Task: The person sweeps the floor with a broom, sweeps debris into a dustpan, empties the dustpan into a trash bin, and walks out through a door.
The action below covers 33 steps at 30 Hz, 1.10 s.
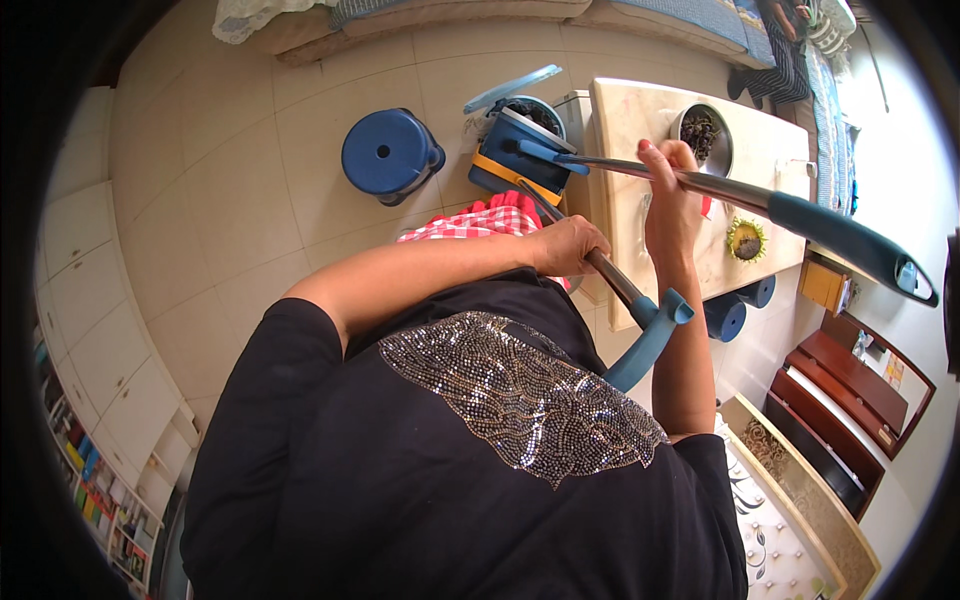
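My left hand (568,246) is closed around the metal pole of a long-handled dustpan (510,146), with a curved blue grip at its upper end, near my shirt. The dustpan's pan is dark blue with a yellow edge, tilted against an open bin (559,120). In my right hand (670,199) is the metal pole of a broom (724,187). Its blue grip points right, and its narrow blue head lies over the pan. Dark contents show inside the bin, below its raised light blue lid (514,88). Whether the pan holds anything is hard to tell.
A blue plastic stool (388,156) stands left of the bin. On the marble-topped table (634,105) are a metal bowl (724,154) of dark fruit or stems and a sunflower head (746,240). More stools (724,317) sit beneath it. A person (784,52) is at the sofa.
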### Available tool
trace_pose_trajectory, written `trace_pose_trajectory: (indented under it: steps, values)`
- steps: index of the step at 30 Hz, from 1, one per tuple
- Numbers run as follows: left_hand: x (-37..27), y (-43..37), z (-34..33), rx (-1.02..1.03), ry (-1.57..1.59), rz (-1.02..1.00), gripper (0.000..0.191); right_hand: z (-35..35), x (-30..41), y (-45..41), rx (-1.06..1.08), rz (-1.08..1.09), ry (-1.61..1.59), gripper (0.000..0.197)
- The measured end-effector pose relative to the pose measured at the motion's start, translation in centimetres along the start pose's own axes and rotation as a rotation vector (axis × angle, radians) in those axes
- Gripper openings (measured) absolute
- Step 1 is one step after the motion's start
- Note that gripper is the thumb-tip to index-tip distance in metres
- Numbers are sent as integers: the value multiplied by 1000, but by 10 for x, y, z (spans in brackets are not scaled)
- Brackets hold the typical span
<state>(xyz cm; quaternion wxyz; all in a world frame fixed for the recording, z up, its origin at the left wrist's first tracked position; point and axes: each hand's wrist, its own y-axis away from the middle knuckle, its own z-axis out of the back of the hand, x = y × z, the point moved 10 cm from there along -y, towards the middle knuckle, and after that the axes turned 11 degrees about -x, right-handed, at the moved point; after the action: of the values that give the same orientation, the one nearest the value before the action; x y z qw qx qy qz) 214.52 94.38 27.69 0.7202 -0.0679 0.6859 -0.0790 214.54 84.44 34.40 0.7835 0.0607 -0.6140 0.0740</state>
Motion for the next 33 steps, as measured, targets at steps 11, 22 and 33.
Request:
trace_pose_trajectory:
  steps: [11, 22, 33]
  values:
    - [1, 3, -3, 30, -44, -76, 9, -50, 47, -24, 73, 318, -130, 39]
    - [-1, -2, 2, 7, -36, -42, 10, -45, 28, -3, -131, 199, -10, 41]
    - [5, -4, 1, -1, -41, -5, 10, -39, 24, -8, -89, 259, -21, 39]
